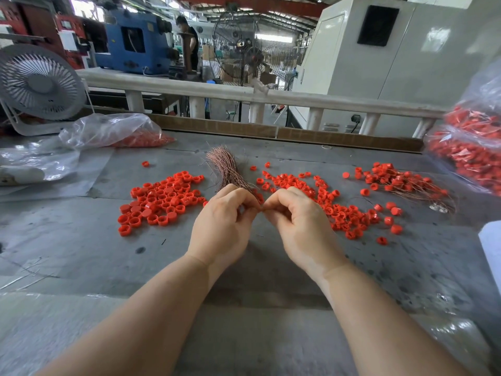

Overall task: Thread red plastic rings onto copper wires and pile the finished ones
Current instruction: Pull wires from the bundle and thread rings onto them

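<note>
My left hand (225,221) and my right hand (295,221) meet fingertip to fingertip over the middle of the grey table (81,240), both with curled fingers. The left hand grips the near end of a bundle of copper wires (226,166) that fans away from me. The right hand pinches something thin at the meeting point; it is too small to make out. Loose red rings lie in a heap on the left (162,202) and another on the right (330,204). A pile of rings threaded on wires (401,180) lies at the far right.
A clear bag with red rings (119,131) lies at the back left beside a grey desk fan (38,85). A big bag of red parts (471,147) stands at the right edge. A white rail (244,96) borders the table's far side. A person stands far behind.
</note>
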The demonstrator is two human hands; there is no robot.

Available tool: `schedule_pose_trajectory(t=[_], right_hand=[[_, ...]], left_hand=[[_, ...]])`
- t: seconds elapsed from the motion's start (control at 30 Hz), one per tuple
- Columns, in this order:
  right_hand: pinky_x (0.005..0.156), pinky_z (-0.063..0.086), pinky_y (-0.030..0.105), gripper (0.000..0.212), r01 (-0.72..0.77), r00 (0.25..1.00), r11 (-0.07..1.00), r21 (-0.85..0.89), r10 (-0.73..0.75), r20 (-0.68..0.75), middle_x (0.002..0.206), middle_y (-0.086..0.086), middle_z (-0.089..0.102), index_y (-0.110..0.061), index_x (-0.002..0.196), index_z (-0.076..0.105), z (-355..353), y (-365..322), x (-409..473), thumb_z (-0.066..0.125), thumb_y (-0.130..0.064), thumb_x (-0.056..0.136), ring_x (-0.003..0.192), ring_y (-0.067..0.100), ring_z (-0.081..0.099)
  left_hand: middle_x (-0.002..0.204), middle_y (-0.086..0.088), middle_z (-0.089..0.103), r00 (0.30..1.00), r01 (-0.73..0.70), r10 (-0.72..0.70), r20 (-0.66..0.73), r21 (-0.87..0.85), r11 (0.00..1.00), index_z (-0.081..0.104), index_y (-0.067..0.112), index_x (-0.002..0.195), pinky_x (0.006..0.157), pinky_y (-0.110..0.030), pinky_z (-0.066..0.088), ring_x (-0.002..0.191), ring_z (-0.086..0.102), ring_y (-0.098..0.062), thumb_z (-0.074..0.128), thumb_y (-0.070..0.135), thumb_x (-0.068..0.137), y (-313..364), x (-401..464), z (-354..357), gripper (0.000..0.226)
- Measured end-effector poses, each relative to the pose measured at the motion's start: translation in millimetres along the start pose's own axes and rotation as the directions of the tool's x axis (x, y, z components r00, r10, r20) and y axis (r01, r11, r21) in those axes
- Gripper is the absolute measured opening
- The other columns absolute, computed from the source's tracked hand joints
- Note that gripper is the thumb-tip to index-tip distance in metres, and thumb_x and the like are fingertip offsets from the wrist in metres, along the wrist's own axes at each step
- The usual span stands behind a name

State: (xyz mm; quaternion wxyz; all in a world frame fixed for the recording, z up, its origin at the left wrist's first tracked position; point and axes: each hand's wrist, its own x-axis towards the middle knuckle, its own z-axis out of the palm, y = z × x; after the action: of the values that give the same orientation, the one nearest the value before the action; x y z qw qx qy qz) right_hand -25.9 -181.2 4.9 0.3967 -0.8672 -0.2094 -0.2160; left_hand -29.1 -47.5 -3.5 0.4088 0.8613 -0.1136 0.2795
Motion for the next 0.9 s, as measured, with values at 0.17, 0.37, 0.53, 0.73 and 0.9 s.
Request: schedule_pose_trajectory(t=[0.17,0.37,0.53,0.73,0.9], right_hand=[[0.069,0.043,0.032,0.014,-0.008,0.998,1.000,-0.019,0.007,-0.055,0.074,-0.013,0.047,-0.016,0.080,0.066,-0.8,4.8,0.0,0.064,-0.003,0.083,0.073,0.014,0.049],[0.067,0.042,0.032,0.014,-0.013,0.998,1.000,-0.023,0.011,-0.060,0.074,-0.012,0.047,-0.015,0.079,0.067,0.1,7.3,0.4,0.064,-0.002,0.083,0.069,0.012,0.046],[0.067,0.043,0.030,0.015,-0.001,0.998,0.999,-0.032,-0.001,-0.057,0.073,-0.016,0.046,-0.015,0.079,0.067,-0.4,7.2,0.1,0.065,-0.001,0.081,0.070,0.012,0.047],[0.067,0.043,0.028,0.014,0.017,0.998,0.998,-0.058,-0.020,-0.059,0.074,-0.014,0.048,-0.015,0.079,0.067,-0.5,6.1,-0.8,0.066,-0.001,0.081,0.071,0.011,0.049],[0.068,0.046,0.036,0.012,0.045,0.997,0.997,-0.065,-0.049,-0.066,0.076,-0.007,0.052,-0.012,0.079,0.068,-0.8,4.6,-1.3,0.066,-0.001,0.081,0.072,0.016,0.053]], left_hand=[[0.075,0.013,0.054,0.996,0.092,-0.090,0.022,-0.098,0.991,0.069,0.022,0.077,0.062,-0.005,0.033,0.066,0.049,0.004,0.066,0.004,0.080,-2.1,1.1,-1.3,0.019],[0.073,0.015,0.055,0.990,0.139,-0.138,0.012,-0.110,0.984,0.064,0.031,0.072,0.060,-0.005,0.034,0.062,0.050,0.003,0.071,0.002,0.073,-2.0,1.8,-1.5,0.030],[0.073,0.016,0.056,0.991,0.131,-0.132,0.007,-0.114,0.985,0.067,0.025,0.074,0.062,-0.006,0.035,0.062,0.049,0.004,0.074,0.008,0.074,-2.4,1.5,-1.1,0.019],[0.076,0.013,0.057,0.992,0.124,-0.124,0.005,-0.088,0.988,0.071,0.018,0.079,0.063,-0.008,0.035,0.067,0.048,0.000,0.072,0.011,0.078,-4.7,1.8,-0.3,0.007],[0.077,0.009,0.057,0.989,0.148,-0.145,0.037,-0.087,0.985,0.062,0.022,0.075,0.063,-0.005,0.034,0.068,0.047,0.000,0.068,0.009,0.081,-4.6,2.2,1.0,0.015]])
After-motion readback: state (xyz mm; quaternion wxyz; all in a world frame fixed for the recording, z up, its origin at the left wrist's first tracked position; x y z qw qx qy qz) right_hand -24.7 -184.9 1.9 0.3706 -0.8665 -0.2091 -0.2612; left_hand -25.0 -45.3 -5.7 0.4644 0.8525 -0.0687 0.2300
